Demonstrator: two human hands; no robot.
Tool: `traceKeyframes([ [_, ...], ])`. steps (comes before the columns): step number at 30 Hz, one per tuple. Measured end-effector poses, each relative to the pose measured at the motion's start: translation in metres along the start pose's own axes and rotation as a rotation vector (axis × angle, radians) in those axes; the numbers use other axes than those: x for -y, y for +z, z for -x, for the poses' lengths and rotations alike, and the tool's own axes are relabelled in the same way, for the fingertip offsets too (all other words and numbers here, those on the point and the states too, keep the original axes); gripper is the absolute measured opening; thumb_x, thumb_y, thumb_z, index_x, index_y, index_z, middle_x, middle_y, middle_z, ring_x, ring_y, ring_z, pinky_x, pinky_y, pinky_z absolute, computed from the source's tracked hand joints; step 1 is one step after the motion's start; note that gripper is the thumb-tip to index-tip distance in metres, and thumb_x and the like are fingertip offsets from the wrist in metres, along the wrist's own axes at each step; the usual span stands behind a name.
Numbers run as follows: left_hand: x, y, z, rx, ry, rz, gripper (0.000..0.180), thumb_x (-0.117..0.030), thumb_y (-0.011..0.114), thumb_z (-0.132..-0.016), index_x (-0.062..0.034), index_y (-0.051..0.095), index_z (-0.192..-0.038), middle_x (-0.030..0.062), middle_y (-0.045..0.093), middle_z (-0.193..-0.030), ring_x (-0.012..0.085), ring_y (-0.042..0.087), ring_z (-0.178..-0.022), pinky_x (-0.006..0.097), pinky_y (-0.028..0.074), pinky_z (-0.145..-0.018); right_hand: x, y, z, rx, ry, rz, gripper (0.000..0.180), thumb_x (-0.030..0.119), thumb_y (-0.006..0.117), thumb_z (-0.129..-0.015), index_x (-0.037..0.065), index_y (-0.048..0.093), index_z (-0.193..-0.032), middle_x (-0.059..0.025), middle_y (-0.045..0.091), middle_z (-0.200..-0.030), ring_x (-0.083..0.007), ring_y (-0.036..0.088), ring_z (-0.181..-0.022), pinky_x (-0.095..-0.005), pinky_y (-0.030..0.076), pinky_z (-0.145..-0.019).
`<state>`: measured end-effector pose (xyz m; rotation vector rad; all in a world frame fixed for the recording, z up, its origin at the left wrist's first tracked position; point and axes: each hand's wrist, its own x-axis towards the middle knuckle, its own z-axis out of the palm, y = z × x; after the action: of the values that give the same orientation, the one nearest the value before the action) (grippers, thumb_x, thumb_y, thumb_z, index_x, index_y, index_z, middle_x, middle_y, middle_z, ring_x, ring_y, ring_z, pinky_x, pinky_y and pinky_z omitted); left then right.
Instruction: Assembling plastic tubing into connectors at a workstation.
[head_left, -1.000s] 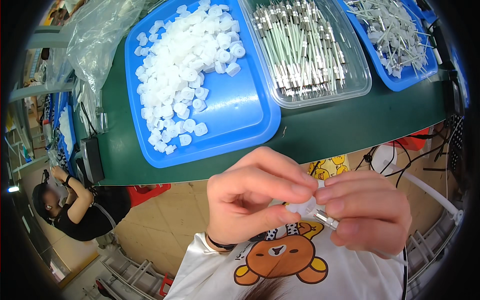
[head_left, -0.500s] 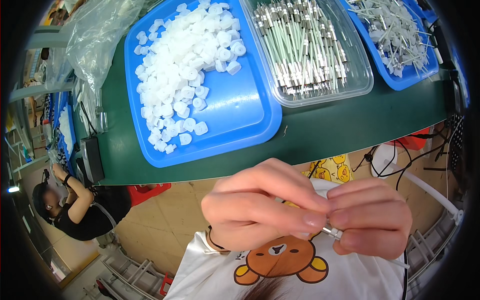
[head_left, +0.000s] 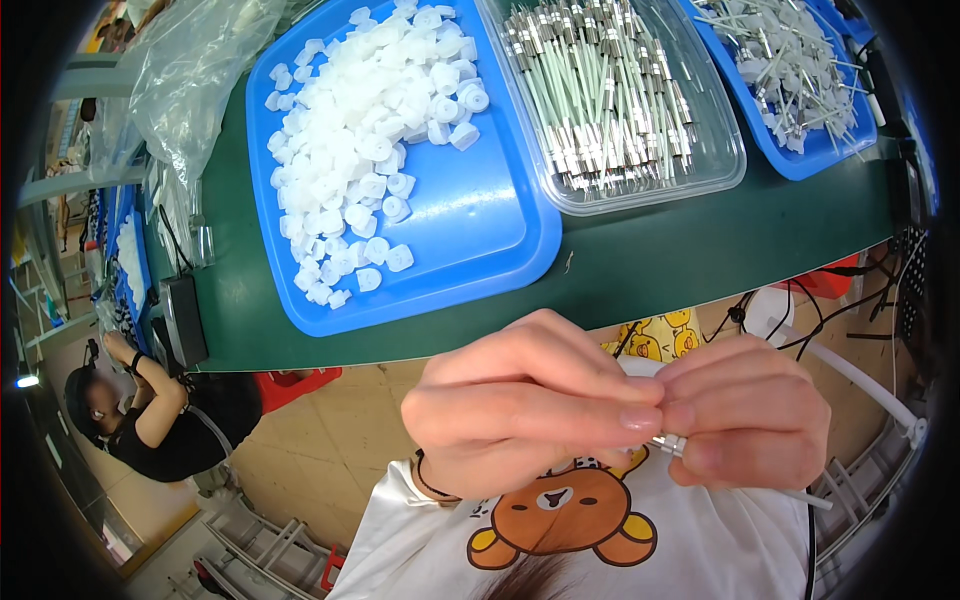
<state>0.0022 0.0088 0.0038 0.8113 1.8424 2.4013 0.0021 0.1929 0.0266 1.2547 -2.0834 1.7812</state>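
In front of my chest both hands meet around a thin pale rod with a silver metal fitting (head_left: 670, 443). My left hand (head_left: 525, 405) is closed in a pinch at the fitting's left end; the fingertips hide that end, so any small part there cannot be made out. Closed around the rod just right of the fitting is my right hand (head_left: 750, 415), and the rod's pale tail (head_left: 808, 499) pokes out below its fingers. Similar metal-ended rods (head_left: 600, 100) lie in a clear plastic box (head_left: 655, 200) on the table beyond.
A blue tray (head_left: 470, 215) on the green table (head_left: 640, 255) carries a heap of translucent white caps (head_left: 355, 130). Farther right, a blue tray (head_left: 800, 170) holds rods with white caps. Black cables (head_left: 790, 320) hang at right. Another person (head_left: 160, 410) sits at far left.
Both hands have risen slightly, still pinching the rod together. The rod's tail has shifted a little to the right and up. The trays look the same.
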Motion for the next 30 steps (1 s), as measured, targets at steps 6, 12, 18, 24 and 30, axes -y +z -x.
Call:
traceKeyframes([
  [6,0.001,0.006,0.002,-0.123,-0.028,0.154,0.021,0.004,0.066,-0.064,0.0040,0.063,-0.084,0.0151,0.060,-0.087,0.0205,0.057,-0.071,0.028,0.047,-0.063,-0.003,0.007,0.001,-0.105,0.004,0.034,0.031,0.001,0.068,-0.064,0.000,0.049,-0.088,-0.0167,0.052,-0.092,-0.0266,0.055,-0.076,-0.0365,0.050,-0.064],
  [12,0.002,0.003,-0.001,-0.090,-0.095,0.055,0.025,0.005,0.065,-0.065,0.0054,0.062,-0.089,0.0148,0.059,-0.085,0.0195,0.057,-0.071,0.026,0.047,-0.063,-0.014,0.011,-0.001,-0.184,0.020,0.002,0.024,0.003,0.064,-0.070,-0.003,0.049,-0.087,-0.0175,0.054,-0.082,-0.0237,0.056,-0.062,-0.0326,0.049,-0.059],
  [18,-0.007,0.004,-0.004,-0.153,-0.247,-0.181,0.032,0.005,0.066,-0.064,0.0039,0.061,-0.095,0.0114,0.059,-0.082,0.0152,0.056,-0.069,0.023,0.044,-0.060,-0.009,0.030,-0.001,-0.576,0.519,-0.229,0.017,0.010,0.060,-0.076,-0.004,0.051,-0.081,-0.0125,0.055,-0.071,-0.0180,0.057,-0.063,-0.0265,0.047,-0.056],
  [24,-0.007,0.002,-0.003,-0.114,-0.311,-0.080,0.030,0.005,0.064,-0.067,0.0025,0.061,-0.097,0.0093,0.059,-0.079,0.0137,0.056,-0.068,0.022,0.043,-0.058,-0.006,0.027,0.004,-0.646,0.675,-0.787,0.014,-0.005,0.055,-0.077,-0.008,0.052,-0.090,-0.0144,0.059,-0.078,-0.0190,0.061,-0.069,-0.0276,0.050,-0.060],
  [30,-0.004,0.007,0.000,-0.185,-0.402,0.224,0.022,0.008,0.059,-0.073,0.0051,0.060,-0.095,0.0124,0.058,-0.083,0.0148,0.056,-0.073,0.022,0.044,-0.061,-0.011,0.025,0.006,-0.617,0.855,-1.190,0.014,0.005,0.052,-0.082,-0.005,0.052,-0.091,-0.0121,0.059,-0.078,-0.0167,0.059,-0.065,-0.0262,0.048,-0.058],
])
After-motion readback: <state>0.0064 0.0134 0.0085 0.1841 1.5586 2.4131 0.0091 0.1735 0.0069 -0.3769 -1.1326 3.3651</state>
